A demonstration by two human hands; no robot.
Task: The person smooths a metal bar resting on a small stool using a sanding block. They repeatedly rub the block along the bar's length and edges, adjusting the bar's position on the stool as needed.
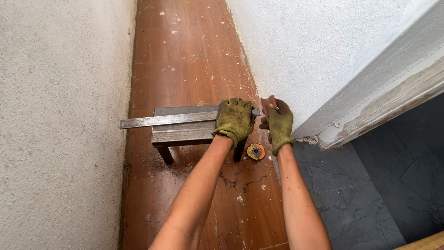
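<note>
A long flat metal bar (162,120) lies across a small dark metal stool (182,135) on the brown floor. My left hand (234,119), in a yellow-green glove, presses down on the bar's right end. My right hand (278,121), gloved the same way, is just right of the bar's tip and grips a small reddish-brown object (268,103) between its fingers; what the object is cannot be told. An orange and yellow grinding disc (255,151) lies on the floor below both hands, beside the stool's leg.
Rough plastered walls close in on the left (60,115) and right (319,51), leaving a narrow corridor of paint-spattered brown floor (185,55). A grey tiled floor (370,185) begins at the lower right, past a chipped wall corner.
</note>
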